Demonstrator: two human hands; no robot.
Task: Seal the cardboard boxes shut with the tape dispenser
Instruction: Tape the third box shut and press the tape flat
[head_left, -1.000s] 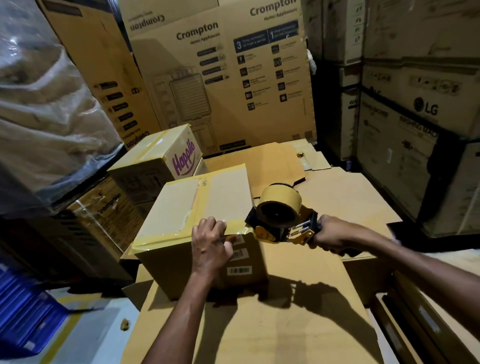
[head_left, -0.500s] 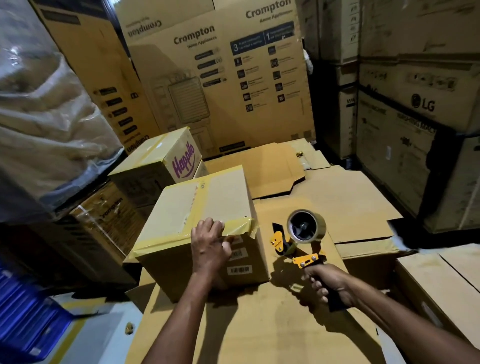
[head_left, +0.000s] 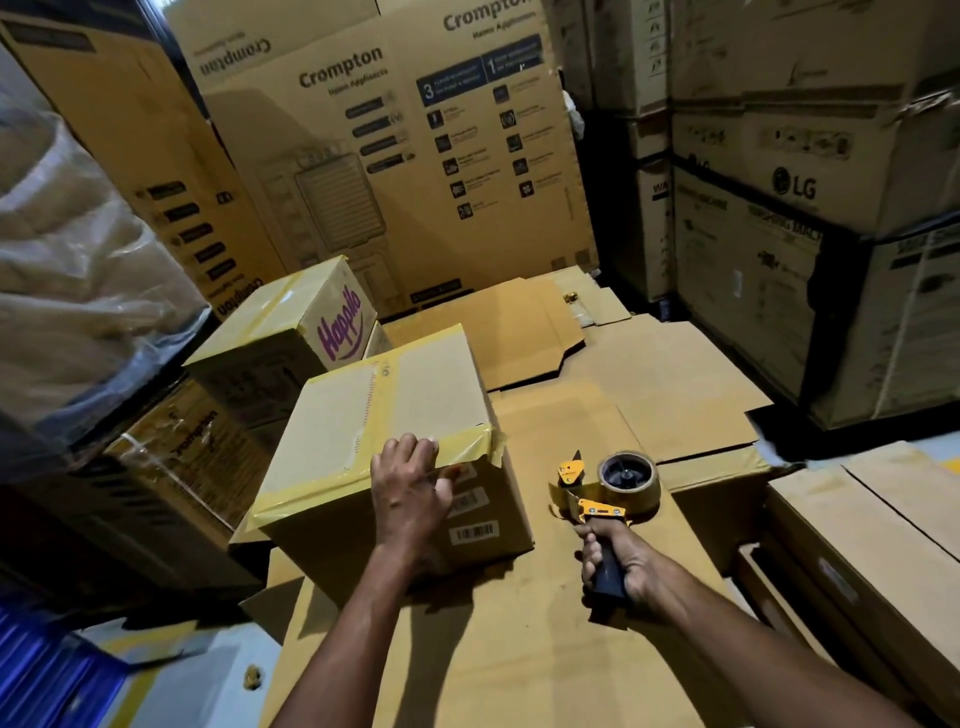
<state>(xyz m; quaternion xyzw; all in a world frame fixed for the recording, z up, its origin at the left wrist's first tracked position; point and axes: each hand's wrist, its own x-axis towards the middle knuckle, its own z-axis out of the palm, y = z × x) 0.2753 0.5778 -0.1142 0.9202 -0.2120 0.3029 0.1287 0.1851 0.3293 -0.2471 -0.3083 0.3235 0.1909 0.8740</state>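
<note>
Cardboard box (head_left: 415, 395) (barcode labels (head_left: 474, 532)) held by left hand (head_left: 410, 493); "Happilo" carton (head_left: 291, 338), probably, behind.

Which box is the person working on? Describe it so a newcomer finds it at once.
Start at the tall Crompton carton at the back; two small boxes sit before it on the left. Take the nearer box, which the left hand grips. Unlike the purple-logo box behind it, it is plain, with barcode labels on its near side.

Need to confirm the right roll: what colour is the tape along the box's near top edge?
Translucent yellow tape on the box, best seen in the head view.
</note>
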